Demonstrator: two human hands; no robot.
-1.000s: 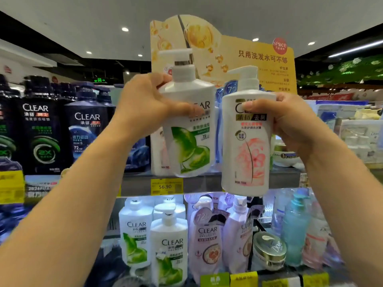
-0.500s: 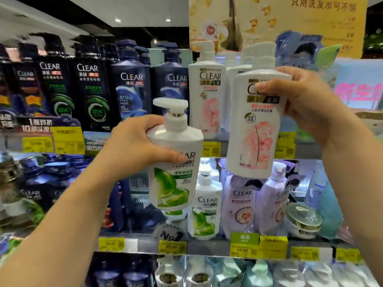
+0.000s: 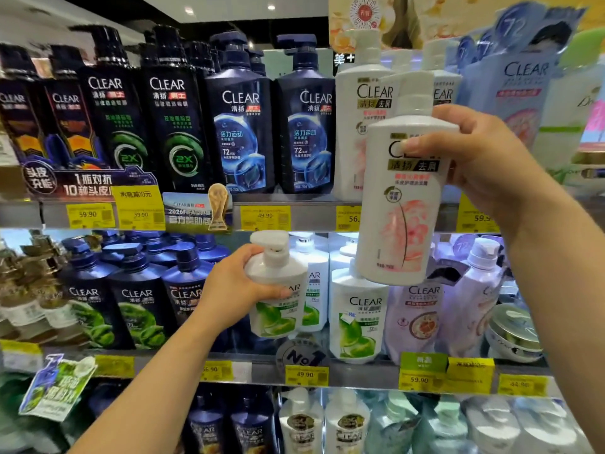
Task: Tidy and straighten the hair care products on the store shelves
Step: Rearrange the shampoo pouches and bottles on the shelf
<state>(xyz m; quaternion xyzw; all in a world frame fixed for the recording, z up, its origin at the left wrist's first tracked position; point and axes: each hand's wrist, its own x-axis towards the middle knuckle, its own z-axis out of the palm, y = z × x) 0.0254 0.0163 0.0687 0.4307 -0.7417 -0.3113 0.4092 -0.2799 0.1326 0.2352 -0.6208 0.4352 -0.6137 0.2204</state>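
Lining store shelves [image 3: 304, 217], CLEAR bottles [image 3: 240, 126], yellow price tags [image 3: 265, 217]

Yellow price tags [image 3: 264, 217] along shelf edges. Trophy card [image 3: 196, 212] clipped beside them on upper edge. Round "No 1" sticker [image 3: 302, 355] on middle edge. Green leaflet [image 3: 57, 386] hanging tilted, lower left. Yellow poster [image 3: 386, 18] at top. Ceiling lights [image 3: 271, 7] above.
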